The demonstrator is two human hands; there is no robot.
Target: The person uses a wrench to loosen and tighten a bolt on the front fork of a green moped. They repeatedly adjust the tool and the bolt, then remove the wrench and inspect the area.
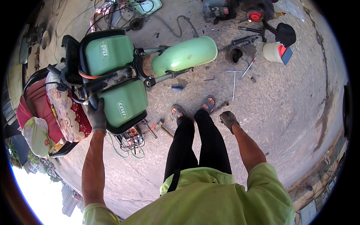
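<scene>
My left hand (96,118), in a grey glove, is closed around the end of a handlebar (93,100). The bar belongs to a three-wheeler or motorcycle front end on the left, and my fingers partly hide it. Just right of that hand is a green body panel (125,103) with a black rim; a matching green panel (108,52) lies beyond it, across a dark tube. The fork carries a pale green front mudguard (185,56). My right hand (228,120), also gloved, is curled above the floor, near a wrench (219,107); its palm is hidden.
A blue-handled screwdriver (174,88), a T-handle wrench (234,84) and a hammer (160,123) lie on the concrete. Below the near panel stands a wire basket (129,140). Patterned cloth (62,108) covers the seat. Farther off are a white bucket (272,52) and tangled cables (112,11).
</scene>
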